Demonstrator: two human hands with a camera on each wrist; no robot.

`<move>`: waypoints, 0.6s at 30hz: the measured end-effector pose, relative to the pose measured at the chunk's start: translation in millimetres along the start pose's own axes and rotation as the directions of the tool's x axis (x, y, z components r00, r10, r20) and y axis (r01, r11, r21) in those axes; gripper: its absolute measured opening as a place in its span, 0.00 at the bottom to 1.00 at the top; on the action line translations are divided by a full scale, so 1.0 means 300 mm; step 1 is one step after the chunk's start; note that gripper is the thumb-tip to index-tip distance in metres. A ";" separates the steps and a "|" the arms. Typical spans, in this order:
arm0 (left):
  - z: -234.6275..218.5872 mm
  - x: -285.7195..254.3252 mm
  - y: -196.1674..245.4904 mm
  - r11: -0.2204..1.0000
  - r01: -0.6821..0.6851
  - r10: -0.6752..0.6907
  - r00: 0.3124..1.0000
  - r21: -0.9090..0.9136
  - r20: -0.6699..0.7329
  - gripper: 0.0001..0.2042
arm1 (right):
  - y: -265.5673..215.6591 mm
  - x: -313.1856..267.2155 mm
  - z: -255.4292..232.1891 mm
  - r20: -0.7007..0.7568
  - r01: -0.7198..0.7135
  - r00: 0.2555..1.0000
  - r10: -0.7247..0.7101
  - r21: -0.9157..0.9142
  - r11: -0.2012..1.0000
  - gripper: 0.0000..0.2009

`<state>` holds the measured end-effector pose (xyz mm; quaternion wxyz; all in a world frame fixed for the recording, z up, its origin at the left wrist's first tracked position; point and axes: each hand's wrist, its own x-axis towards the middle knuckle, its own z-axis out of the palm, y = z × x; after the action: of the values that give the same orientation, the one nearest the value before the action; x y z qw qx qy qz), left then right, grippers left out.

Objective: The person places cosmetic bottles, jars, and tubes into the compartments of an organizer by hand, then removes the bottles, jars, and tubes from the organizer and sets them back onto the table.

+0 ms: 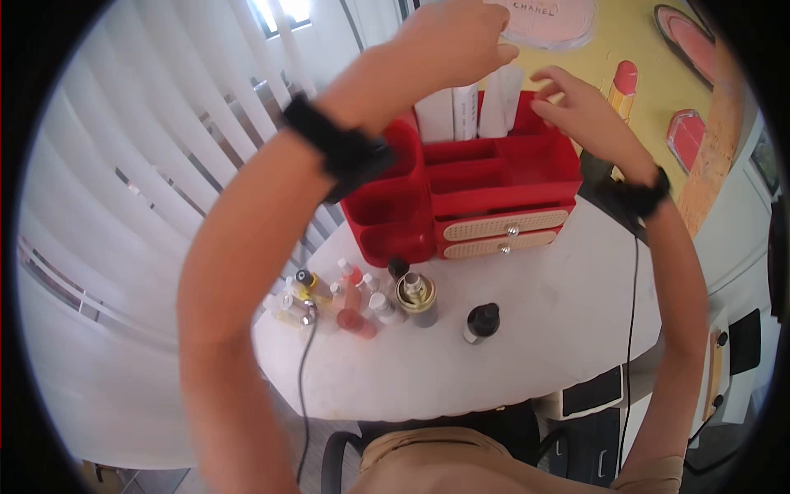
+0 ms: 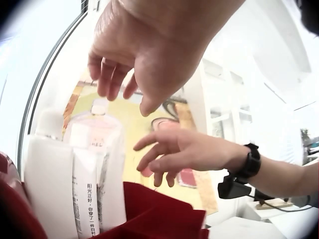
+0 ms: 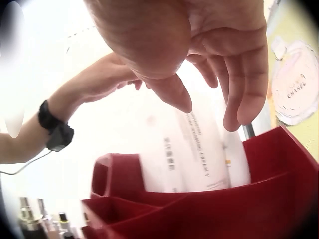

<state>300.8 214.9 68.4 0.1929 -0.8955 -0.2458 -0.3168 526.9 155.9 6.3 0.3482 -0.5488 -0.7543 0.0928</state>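
Note:
My left hand (image 1: 448, 45) is raised above the back left of a red desk organizer (image 1: 502, 198), its fingers loosely bent with nothing in them. Several white tubes and boxes (image 1: 465, 114) stand upright in the organizer's rear compartment, just below that hand. To their right, my right hand (image 1: 584, 115) hovers by the back right corner, fingers spread and relaxed. Both hands show as holding nothing in the left wrist view, where printed white packages (image 2: 84, 184) rise from the red rim. The right wrist view has a white tube (image 3: 199, 154) below the right thumb and fingers.
Small cosmetic bottles (image 1: 354, 321) cluster on the white table (image 1: 559, 317) at front left, beside a gold-topped bottle (image 1: 418, 306). A black-capped bottle (image 1: 481, 323) stands alone. Two woven-front drawers (image 1: 477, 226) face me. White vertical blinds (image 1: 148, 189) hang left; cables trail from both wrists.

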 end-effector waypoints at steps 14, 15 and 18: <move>-0.179 -0.612 0.219 0.928 0.141 0.220 0.539 -0.345 0.813 0.12 | -0.235 -0.499 0.290 0.541 0.058 0.829 -0.141 0.166 0.984 0.24; -0.145 -0.636 0.195 0.919 -0.162 0.386 0.549 -0.358 0.742 0.13 | -0.256 -0.466 0.239 0.496 -0.003 0.862 -0.100 0.201 0.980 0.24; -0.163 -0.614 0.178 0.906 -0.228 0.421 0.569 -0.356 0.707 0.11 | -0.195 -0.296 0.046 0.088 0.079 0.991 -0.101 0.223 0.972 0.22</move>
<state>182.9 88.7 -28.2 0.0220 -0.9888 -0.0968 0.1111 487.3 57.7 -11.0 0.3729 -0.4672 -0.7797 0.1864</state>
